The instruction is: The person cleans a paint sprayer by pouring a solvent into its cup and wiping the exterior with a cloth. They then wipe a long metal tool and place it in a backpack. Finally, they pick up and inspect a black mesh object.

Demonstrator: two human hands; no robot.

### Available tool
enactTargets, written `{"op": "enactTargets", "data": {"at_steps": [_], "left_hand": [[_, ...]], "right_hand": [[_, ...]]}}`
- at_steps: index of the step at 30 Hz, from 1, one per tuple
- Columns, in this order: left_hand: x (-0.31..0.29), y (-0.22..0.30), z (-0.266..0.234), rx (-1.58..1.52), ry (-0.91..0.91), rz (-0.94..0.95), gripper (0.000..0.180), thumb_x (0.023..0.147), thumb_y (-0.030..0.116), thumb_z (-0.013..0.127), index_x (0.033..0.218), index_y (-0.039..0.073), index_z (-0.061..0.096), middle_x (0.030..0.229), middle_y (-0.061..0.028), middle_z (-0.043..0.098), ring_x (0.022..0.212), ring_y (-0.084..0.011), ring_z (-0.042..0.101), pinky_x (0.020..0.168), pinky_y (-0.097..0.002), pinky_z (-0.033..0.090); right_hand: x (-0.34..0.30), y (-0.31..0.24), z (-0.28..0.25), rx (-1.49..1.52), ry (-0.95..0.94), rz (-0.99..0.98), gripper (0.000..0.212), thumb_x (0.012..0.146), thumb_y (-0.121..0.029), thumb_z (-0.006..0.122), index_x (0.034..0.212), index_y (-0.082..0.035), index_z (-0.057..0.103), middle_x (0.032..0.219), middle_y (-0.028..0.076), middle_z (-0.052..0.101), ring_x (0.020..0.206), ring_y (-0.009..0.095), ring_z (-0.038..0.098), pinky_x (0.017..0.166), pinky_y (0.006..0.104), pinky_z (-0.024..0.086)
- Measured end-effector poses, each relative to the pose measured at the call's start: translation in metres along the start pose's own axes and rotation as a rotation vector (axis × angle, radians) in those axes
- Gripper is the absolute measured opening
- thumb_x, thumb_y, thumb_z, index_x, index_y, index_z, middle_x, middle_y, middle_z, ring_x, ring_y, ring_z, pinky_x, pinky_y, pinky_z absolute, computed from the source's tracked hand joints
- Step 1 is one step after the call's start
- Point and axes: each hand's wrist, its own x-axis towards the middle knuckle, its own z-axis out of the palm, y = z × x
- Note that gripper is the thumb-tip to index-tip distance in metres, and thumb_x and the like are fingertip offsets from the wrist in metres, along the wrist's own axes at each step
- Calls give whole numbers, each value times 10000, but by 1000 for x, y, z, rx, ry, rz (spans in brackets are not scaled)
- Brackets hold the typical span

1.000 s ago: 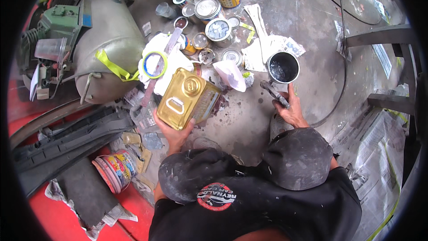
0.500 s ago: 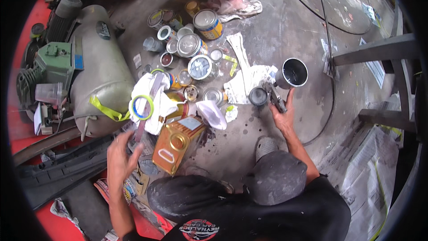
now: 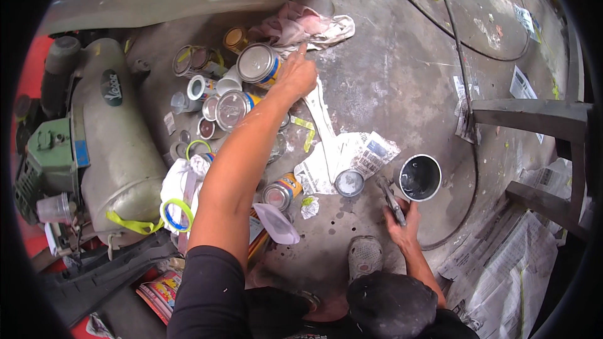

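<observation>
My left hand [image 3: 298, 75] reaches far forward over the paint cans. Its index finger is stretched out at the near edge of a pink and white rag [image 3: 308, 23]; the other fingers are mostly hidden. Beside the wrist stands a large lidded paint can [image 3: 257, 64]. At the right, my right hand [image 3: 402, 221] is closed around a spray gun [image 3: 392, 202]. The gun's round, open-topped cup [image 3: 419, 177] has dark liquid inside. A small grey-topped container [image 3: 349, 183] sits on newspaper [image 3: 377, 150] left of the gun.
An air compressor [image 3: 116, 132] stands at the left. My left arm crosses above several cans, including a lidded one [image 3: 233, 110]. A black hose [image 3: 472, 169] curves over the floor, and a dark metal frame [image 3: 527, 119] stands at the right. Tape rolls [image 3: 176, 215] hang over a white cloth.
My left hand has swung from the lower left, near the gold metal can, up and forward to the rag. My right hand still holds the spray gun. The whole view has shifted.
</observation>
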Motion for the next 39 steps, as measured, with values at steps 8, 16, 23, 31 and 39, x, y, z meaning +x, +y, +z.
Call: {"op": "enactTargets", "data": {"at_steps": [8, 16, 23, 31, 39], "left_hand": [[50, -4, 31, 372, -47, -144, 336, 893, 267, 543, 1078, 72, 744, 1555, -181, 303, 1441, -377, 248, 1156, -567, 191], [58, -17, 42, 178, -197, -220, 374, 879, 198, 542, 1192, 47, 682, 1530, -160, 376, 1465, -335, 241, 1163, -587, 175], [2, 98, -25, -380, -179, -57, 419, 858, 283, 635, 1016, -103, 672, 1116, -269, 655, 1042, -407, 640, 993, -429, 469], [-119, 148, -97, -1308, 141, 149, 161, 832, -35, 702, 971, 23, 648, 921, 2, 634, 849, -50, 571, 749, -208, 486], [-176, 175, -247, -1275, 494, 508, 217, 837, -22, 706, 1041, -3, 633, 941, -56, 670, 852, -112, 640, 793, -248, 534]], "right_hand": [[-22, 15, -31, -59, -51, -158, 278, 806, 18, 668, 1060, 45, 558, 814, 43, 605, 676, 103, 550, 609, 250, 446], [-24, -5, -24, 8, 80, -183, 199, 775, 7, 674, 966, 19, 619, 802, 57, 604, 700, 156, 569, 651, 313, 454], [-2, -25, -15, 162, 200, -126, 152, 789, -5, 667, 929, 39, 625, 710, 8, 531, 620, 87, 470, 565, 260, 406], [7, -28, -19, 187, 334, -182, 457, 804, -53, 679, 1199, 75, 489, 822, 118, 699, 655, 123, 613, 625, 267, 485], [-21, -45, -29, 132, 394, -274, 800, 811, -69, 682, 1442, 82, 215, 843, 107, 707, 697, 152, 635, 680, 264, 491]]}}
